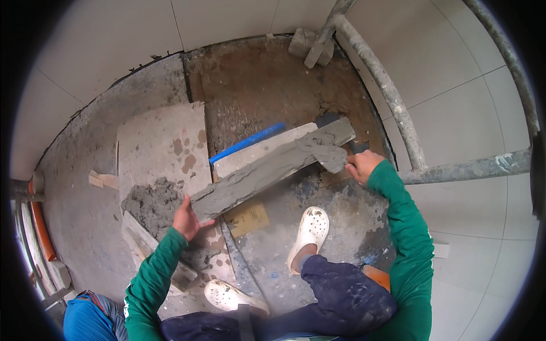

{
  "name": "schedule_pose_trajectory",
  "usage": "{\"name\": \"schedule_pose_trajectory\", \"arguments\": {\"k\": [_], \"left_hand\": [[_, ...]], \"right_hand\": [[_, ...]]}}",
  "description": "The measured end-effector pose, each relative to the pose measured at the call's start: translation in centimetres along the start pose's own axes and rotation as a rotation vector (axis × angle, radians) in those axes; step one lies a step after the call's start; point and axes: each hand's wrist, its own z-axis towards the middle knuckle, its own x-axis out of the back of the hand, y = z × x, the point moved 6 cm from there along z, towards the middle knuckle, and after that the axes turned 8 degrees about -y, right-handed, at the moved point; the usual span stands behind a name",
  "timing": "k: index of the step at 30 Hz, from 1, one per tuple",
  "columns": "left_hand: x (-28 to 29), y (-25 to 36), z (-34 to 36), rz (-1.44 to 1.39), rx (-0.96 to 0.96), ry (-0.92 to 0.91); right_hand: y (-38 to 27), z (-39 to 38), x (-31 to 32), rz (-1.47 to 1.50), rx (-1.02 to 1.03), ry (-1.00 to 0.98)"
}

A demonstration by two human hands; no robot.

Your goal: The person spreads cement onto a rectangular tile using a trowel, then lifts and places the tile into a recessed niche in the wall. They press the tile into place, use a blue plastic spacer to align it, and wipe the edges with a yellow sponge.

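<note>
My left hand [190, 219] holds the near-left end of a long tile strip [250, 179], which slants up to the right and carries a thick layer of wet grey mortar. My right hand [364, 166] grips a trowel [333, 159], its mortar-coated blade lying on the strip toward the right end. Behind the strip are a pale slab [233, 163] and a blue bar [247, 142]. A heap of mortar [151, 202] rests on a stained pale board [156, 133] at the left, beside a splattered plank [142, 244].
Metal scaffold tubes [387, 91] run along the tiled wall [460, 210] at right. A cylindrical block [310, 45] stands by the back wall. My feet in white clogs [310, 230] are below the strip. An orange tube [42, 221] and blue fabric [85, 321] lie at left.
</note>
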Motion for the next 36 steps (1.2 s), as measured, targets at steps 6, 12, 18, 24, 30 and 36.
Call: {"name": "schedule_pose_trajectory", "arguments": {"k": [6,12,18,24,30,36], "left_hand": [[-0.3,-0.2,0.9,0.006,0.028,-0.049],[0.1,-0.4,0.3,-0.035,0.010,0.005],[-0.4,-0.4,0.6,-0.031,0.009,-0.025],[-0.1,-0.6,0.9,0.012,0.017,-0.067],[0.4,-0.5,0.0,0.010,-0.005,-0.030],[0.4,-0.4,0.1,-0.013,0.009,0.008]], "right_hand": [[5.9,0.8,-3.2,-0.067,-0.007,0.222],[6.6,1.9,-3.0,-0.048,-0.129,0.209],[9.2,1.6,-3.2,0.065,-0.029,0.280],[10.8,3.0,-5.2,0.248,-0.011,0.371],[11.0,3.4,-7.1,0.394,-0.061,0.421],[9.4,2.9,-16.6,0.648,-0.121,0.658]]}}
